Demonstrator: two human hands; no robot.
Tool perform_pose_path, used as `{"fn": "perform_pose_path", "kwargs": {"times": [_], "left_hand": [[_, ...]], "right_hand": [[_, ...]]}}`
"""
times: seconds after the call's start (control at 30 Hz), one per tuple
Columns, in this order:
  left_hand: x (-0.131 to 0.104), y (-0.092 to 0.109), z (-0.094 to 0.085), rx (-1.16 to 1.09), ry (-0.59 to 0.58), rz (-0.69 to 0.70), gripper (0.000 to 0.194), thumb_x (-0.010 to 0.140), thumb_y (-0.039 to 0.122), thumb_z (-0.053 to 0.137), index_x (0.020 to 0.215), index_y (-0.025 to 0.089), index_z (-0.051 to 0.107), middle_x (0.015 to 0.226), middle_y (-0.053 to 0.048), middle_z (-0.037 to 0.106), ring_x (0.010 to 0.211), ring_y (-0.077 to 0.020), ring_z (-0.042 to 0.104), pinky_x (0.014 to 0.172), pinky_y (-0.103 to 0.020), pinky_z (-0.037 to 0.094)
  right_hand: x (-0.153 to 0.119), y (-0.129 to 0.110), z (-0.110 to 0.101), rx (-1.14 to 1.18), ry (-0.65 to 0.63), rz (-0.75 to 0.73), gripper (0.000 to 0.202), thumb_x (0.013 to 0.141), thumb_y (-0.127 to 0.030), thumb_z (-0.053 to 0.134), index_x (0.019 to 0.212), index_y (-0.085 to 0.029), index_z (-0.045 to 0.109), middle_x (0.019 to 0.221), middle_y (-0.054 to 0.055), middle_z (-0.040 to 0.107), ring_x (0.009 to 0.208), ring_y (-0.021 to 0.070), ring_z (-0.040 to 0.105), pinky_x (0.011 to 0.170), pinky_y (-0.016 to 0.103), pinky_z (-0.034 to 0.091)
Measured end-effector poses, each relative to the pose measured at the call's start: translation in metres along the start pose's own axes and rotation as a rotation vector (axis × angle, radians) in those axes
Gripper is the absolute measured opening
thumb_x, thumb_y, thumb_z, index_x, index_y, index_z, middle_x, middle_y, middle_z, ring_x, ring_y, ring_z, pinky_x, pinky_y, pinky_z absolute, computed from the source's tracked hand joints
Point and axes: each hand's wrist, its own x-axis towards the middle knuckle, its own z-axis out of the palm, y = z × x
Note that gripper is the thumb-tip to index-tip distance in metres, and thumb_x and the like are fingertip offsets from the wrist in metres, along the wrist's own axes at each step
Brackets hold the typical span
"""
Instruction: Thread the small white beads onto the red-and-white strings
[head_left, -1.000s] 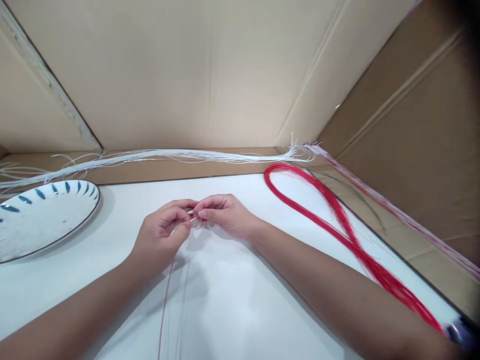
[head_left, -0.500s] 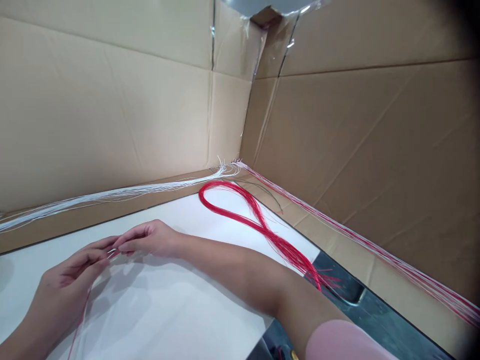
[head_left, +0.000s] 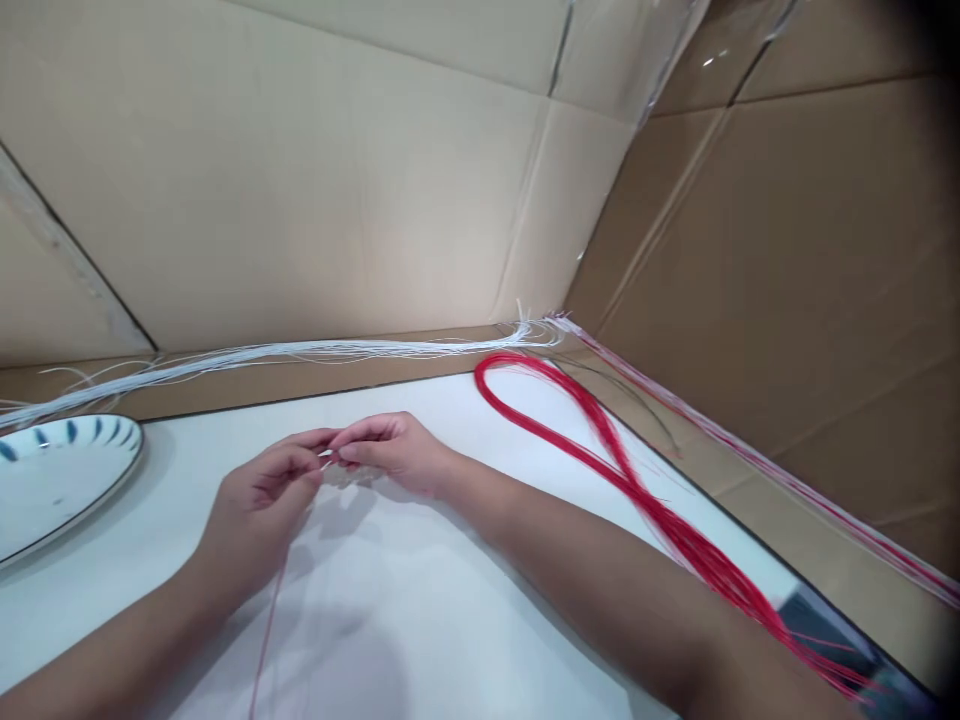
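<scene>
Above the white tabletop, my left hand is closed in a pinch on thin strands, a white bit showing between the fingertips. From beneath this hand a pinkish-red strand hangs down toward the bottom edge. My right hand meets the left one, thumb and forefinger pinched at the same spot on the strands. Its other fingers are curled. Just under the right fingers lies something pale and translucent, too blurred to name. The exact ends of the strands are hidden by the fingers.
A looped bundle of red strands lies right of my hands. White strands run along the back cardboard wall, and red-and-white strands along the right one. An oval plate with blue marks stands at left.
The view has swung left, so the plate now shows and everything sits further right. Both hands keep their pinch on the strands, fingertips still together.
</scene>
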Motion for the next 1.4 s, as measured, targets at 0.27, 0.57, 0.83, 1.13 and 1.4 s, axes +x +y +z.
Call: {"fn": "perform_pose_path", "kwargs": {"times": [0.27,0.57,0.83,1.13,1.4], "left_hand": [[0.002,0.008,-0.002,-0.088,-0.037,0.010,0.017,0.085,0.021,0.061,0.069,0.023,0.064,0.109,-0.007,0.074,0.099,-0.0228,0.070,0.088,-0.035,0.058],[0.001,0.011,0.001,-0.175,-0.045,-0.039,0.019,0.085,0.018,0.060,0.067,0.022,0.064,0.105,-0.006,0.075,0.094,-0.0190,0.071,0.082,-0.031,0.058],[0.000,0.011,0.001,-0.220,-0.049,-0.088,0.017,0.084,0.016,0.062,0.069,0.023,0.067,0.108,0.000,0.075,0.099,-0.0169,0.070,0.083,-0.027,0.057],[0.001,0.014,0.001,-0.192,-0.038,-0.083,0.018,0.082,0.015,0.061,0.066,0.022,0.065,0.105,0.000,0.076,0.096,-0.0158,0.070,0.079,-0.025,0.056],[0.000,0.010,0.002,-0.163,-0.047,-0.049,0.017,0.085,0.015,0.062,0.070,0.023,0.067,0.109,0.000,0.074,0.101,-0.0160,0.069,0.080,-0.025,0.057]], "right_hand": [[-0.007,0.002,0.003,0.068,-0.009,0.089,0.023,0.068,-0.030,0.094,0.083,-0.017,0.082,0.076,0.002,0.076,0.068,0.0091,0.067,0.069,0.022,0.054],[-0.011,-0.004,0.003,0.055,-0.017,0.129,0.012,0.074,-0.024,0.090,0.081,-0.018,0.082,0.072,0.002,0.073,0.067,0.0093,0.065,0.068,0.024,0.053],[-0.012,-0.005,0.005,0.053,-0.014,0.120,0.009,0.076,-0.022,0.088,0.080,-0.019,0.081,0.073,0.001,0.071,0.068,0.0095,0.062,0.068,0.024,0.052],[-0.013,-0.006,0.005,0.037,-0.011,0.118,0.010,0.075,-0.024,0.089,0.081,-0.020,0.081,0.072,0.001,0.071,0.068,0.0103,0.062,0.068,0.026,0.052],[-0.015,-0.006,0.007,0.024,0.030,0.095,0.007,0.075,-0.017,0.086,0.080,-0.018,0.081,0.074,0.002,0.072,0.071,0.0113,0.064,0.070,0.027,0.053]]}}
